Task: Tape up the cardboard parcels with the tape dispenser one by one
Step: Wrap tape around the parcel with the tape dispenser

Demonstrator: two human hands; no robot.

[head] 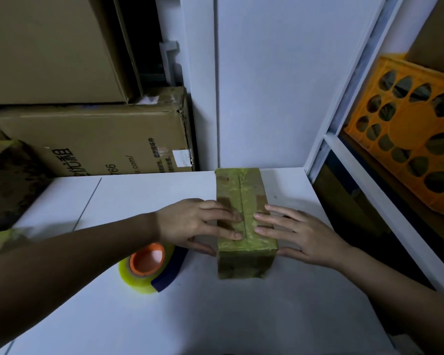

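Note:
A small cardboard parcel [241, 190], covered in yellowish tape with a seam down the middle of its top, stands on the white table [215, 316]. My left hand [192, 221] lies flat on the parcel's left flap with straight fingers, thumb against the near left side. My right hand [300, 231] presses the right flap the same way, thumb at the near right corner. The tape dispenser [149, 267], a yellow roll with an orange core and a dark blue blade guard, lies on the table just left of the parcel, under my left wrist.
Large cardboard boxes [100, 139] are stacked behind the table at the left. A taped parcel [8, 180] stands at the left edge. A white wall panel [280, 85] rises behind. A shelf at the right holds an orange crate [408, 139].

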